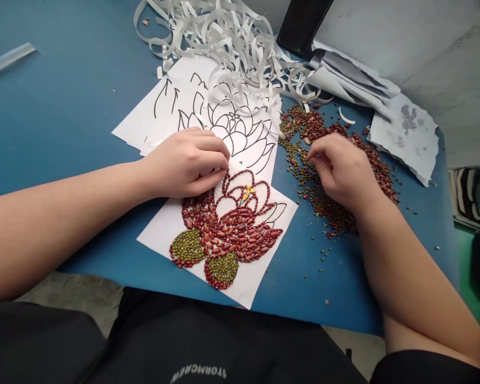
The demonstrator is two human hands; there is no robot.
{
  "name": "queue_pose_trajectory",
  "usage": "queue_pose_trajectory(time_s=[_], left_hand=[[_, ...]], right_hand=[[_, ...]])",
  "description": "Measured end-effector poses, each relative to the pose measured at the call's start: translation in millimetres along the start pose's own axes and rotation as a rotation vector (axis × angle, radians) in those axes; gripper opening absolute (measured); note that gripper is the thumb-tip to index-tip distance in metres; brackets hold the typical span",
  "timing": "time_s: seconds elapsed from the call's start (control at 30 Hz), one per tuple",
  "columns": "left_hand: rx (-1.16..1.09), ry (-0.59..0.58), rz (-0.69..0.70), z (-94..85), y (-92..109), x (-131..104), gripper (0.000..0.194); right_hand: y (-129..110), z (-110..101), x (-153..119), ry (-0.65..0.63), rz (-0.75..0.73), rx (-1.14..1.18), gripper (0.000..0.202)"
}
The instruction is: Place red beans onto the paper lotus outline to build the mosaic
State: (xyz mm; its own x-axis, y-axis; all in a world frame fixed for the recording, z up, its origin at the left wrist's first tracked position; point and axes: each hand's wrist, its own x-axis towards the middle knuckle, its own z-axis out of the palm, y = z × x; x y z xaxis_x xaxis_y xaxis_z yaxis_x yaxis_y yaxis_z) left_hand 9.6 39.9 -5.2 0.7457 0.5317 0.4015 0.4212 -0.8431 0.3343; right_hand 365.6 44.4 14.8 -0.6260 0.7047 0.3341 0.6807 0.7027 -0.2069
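Note:
My left hand (190, 162) rests at the upper left of a bean-covered flower picture, its fingers curled together and the thumb tip close to the beans. Whatever its fingertips hold is hidden. The picture lies on a white sheet (260, 274). Dark red beans (260, 242) fill and outline petals, green mung beans (187, 245) fill two rounded leaves, and a few yellow pieces (247, 192) sit near the top. Some petals are only outlined. Over a mixed bean pile (378, 168), my right hand (342, 168) is pinched closed, and anything between its fingertips is too small to make out.
Sheets with a printed lotus outline (240, 130) lie beyond the bean picture. Curled white paper strips (224, 37) heap behind them. A dark phone-like object (304, 24) leans at the back, near folded papers (408, 133). Loose beans dot the blue table (64, 133).

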Motion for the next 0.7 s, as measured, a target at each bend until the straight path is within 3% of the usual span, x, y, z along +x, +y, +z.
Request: queue_pose_trajectory(time_s=[0.13,0.3,0.57,0.7], left_hand=[[0.016,-0.005,0.012,-0.4,0.7,0.8,0.024],[0.017,-0.020,-0.015,0.7,-0.1,1.6,0.025],[-0.003,-0.033,-0.030,-0.3,-0.1,1.4,0.023],[-0.006,-0.052,-0.044,-0.6,0.5,1.4,0.023]], right_hand=[[-44.1,-2.3,-17.4,-0.100,-0.066,0.093,0.011],[-76.4,6.4,-29.0,-0.060,0.000,0.090,0.006],[-76.3,12.4,-29.2,-0.048,-0.029,0.151,0.012],[-64.8,14.1,-30.2,-0.063,-0.132,0.109,0.011]])
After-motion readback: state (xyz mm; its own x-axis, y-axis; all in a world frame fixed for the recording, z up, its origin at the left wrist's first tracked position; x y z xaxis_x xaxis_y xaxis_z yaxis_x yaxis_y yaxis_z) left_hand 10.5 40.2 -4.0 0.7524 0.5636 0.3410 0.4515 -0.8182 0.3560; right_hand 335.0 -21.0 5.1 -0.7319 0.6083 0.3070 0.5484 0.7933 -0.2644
